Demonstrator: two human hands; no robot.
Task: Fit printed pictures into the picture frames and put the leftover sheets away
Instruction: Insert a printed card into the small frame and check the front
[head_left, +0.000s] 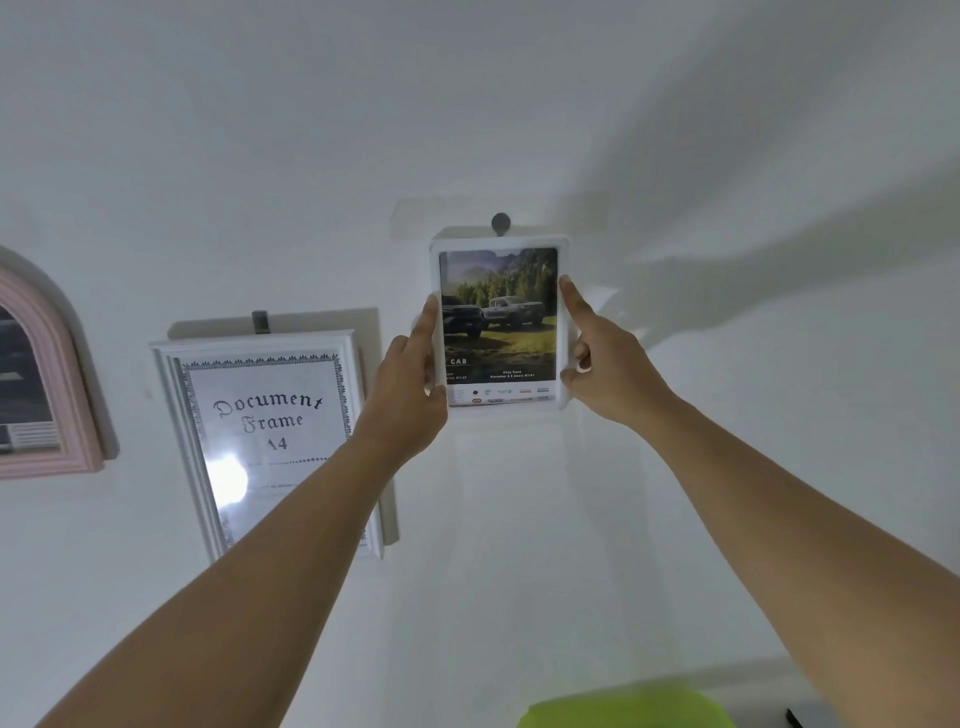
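Observation:
A small white picture frame (497, 242) with rounded corners is held flat against the white wall, just under a grey wall hook (501, 222). Inside it is a printed picture (498, 312) of two pickup trucks in front of a forest. My left hand (415, 379) grips the frame's left edge, index finger stretched up along it. My right hand (602, 358) grips the right edge, its index finger pointing up at the picture's upper right side. Both arms reach up from below.
To the left hangs a larger white frame (171, 415) with a "Document Frame A4" sheet, under a grey hook (261, 321). A pink arched frame (62, 374) hangs at the far left. A yellow-green object (623, 709) shows at the bottom edge.

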